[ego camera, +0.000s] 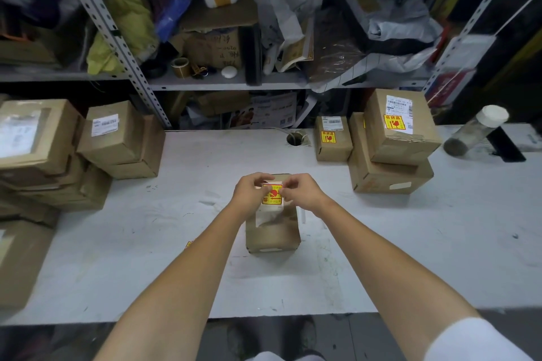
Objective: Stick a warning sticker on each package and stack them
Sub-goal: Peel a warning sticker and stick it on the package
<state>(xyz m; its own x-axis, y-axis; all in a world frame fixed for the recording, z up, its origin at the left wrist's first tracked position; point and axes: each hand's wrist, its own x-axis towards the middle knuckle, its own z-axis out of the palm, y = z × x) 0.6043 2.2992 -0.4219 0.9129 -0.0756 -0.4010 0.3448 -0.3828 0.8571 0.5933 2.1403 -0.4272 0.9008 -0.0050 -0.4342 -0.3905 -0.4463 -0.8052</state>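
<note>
Far left of the white table (117, 258) there's a messy pile of plain cardboard boxes (44, 155), none showing a yellow sticker as far as I can see; the one nearest the middle (117, 133) just has a white shipping label on top.

Dead center, a small brown package (274, 231) stands on the table, and both hands are up at its far end. The left hand (249, 192) and right hand (299, 190) are each pinched narrow on the yellow-and-red warning sticker (272, 195), thumbs and fingertips on its top edge and sides. The sticker is over the package's white label; can't tell if it's fully pressed down. A bit of yellow and red pokes out from behind the left forearm at the table surface, too hidden to say what it is.

To the right, 3 boxes already carry stickers or sit in a stack: a small one (333, 139) standing alone, then a larger stickered box (399, 126) on top of a bigger box (387, 173). Further right, a clear jar with a white lid (475, 133) lies tilted against a dark block.
</note>
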